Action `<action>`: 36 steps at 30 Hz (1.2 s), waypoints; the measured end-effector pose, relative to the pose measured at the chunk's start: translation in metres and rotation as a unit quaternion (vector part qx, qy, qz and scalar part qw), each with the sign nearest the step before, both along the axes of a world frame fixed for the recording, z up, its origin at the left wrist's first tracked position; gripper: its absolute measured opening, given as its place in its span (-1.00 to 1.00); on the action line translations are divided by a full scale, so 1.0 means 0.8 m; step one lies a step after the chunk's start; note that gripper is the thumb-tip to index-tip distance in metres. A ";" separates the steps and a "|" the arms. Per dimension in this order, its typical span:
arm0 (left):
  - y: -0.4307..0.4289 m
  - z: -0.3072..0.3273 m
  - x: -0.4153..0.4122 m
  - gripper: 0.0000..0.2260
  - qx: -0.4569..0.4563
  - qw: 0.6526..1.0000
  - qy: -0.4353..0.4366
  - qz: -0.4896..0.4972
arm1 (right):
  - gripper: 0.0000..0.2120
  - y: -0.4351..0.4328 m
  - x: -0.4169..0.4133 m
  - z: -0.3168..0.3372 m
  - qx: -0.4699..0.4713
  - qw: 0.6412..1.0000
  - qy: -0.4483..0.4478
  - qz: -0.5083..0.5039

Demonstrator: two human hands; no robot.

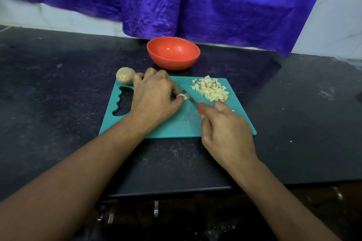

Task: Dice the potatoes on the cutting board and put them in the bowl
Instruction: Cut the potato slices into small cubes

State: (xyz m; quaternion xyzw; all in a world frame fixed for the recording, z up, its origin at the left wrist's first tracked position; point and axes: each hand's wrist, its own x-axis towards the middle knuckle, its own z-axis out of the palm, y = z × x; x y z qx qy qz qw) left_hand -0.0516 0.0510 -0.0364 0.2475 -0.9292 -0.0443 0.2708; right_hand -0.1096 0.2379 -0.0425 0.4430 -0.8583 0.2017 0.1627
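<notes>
Clearly the person is working through the last stub of a potato. Their left hand (154, 94) is curling over and pinching a small pale potato piece (181, 96) against the teal plastic cutting board (176, 127), fingertips tucked back, probably to keep them away from the edge. Their right hand (225, 129) is wrapping round the red handle of a small steel-bladed knife (189, 98), whose blade is lying slantwise just beside that piece, seemingly lining up the next cut.

A heap of pale diced potato cubes (210, 90) is sitting on the board's far right corner, well apart from the blade, I'd guess pushed aside so the cutting spot is staying free. A whole unpeeled brown potato (125, 75) is waiting at the board's far left corner, just beside the left hand's knuckles.

Beyond the board, the round orange-red plastic bowl (172, 62) is standing on the dark stone counter (58, 84), with no dice showing inside, so the transfer is looking not yet begun. A crumpled purple cloth (195, 6) is hanging behind.
</notes>
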 end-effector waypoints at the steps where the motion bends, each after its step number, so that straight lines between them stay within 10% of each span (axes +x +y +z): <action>1: 0.000 0.000 0.000 -0.74 -0.002 1.000 -0.002 0.003 | -0.63 0.000 0.000 0.000 0.009 1.000 0.006 0.004; 18: -0.007 0.000 0.010 -0.68 -0.028 0.999 -0.033 0.016 | -0.68 0.025 -0.006 0.003 -0.082 0.992 -0.092 0.003; 36: 0.000 0.003 0.009 -0.79 0.004 1.000 -0.007 -0.011 | -0.61 0.001 0.013 0.006 0.033 0.999 -0.003 0.012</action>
